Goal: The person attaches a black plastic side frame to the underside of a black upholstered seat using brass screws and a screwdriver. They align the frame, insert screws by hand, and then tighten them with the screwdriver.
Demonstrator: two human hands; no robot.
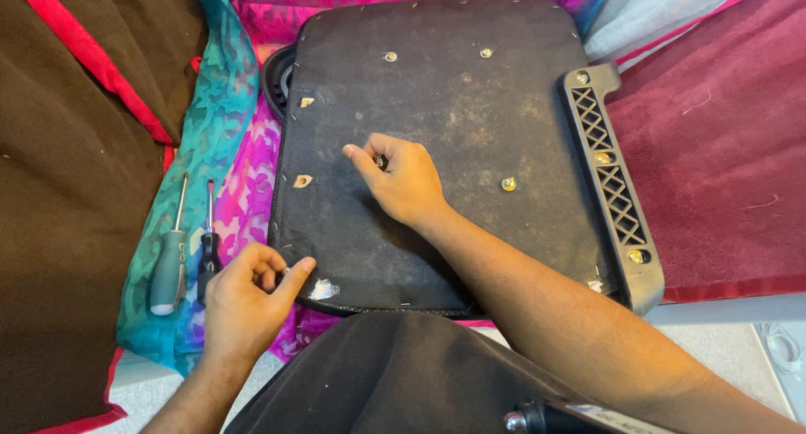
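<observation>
A black, dusty chair seat base [470, 115] lies upside down on colourful cloth, with several brass bolts in it. My right hand [401, 180] rests on its middle, fingers pinched around a small bolt or washer [379, 160]. My left hand [248, 298] is at the seat's near left corner, its fingers curled on something small and metallic, thumb touching the seat edge. A grey plastic armrest bracket [611, 182] is fixed along the seat's right side.
Two screwdrivers [172, 253] [208, 253] lie side by side on the teal cloth left of the seat. Brown fabric with red trim [67, 190] is at the left, maroon fabric [722, 140] at the right. Black cloth [395, 375] covers my lap.
</observation>
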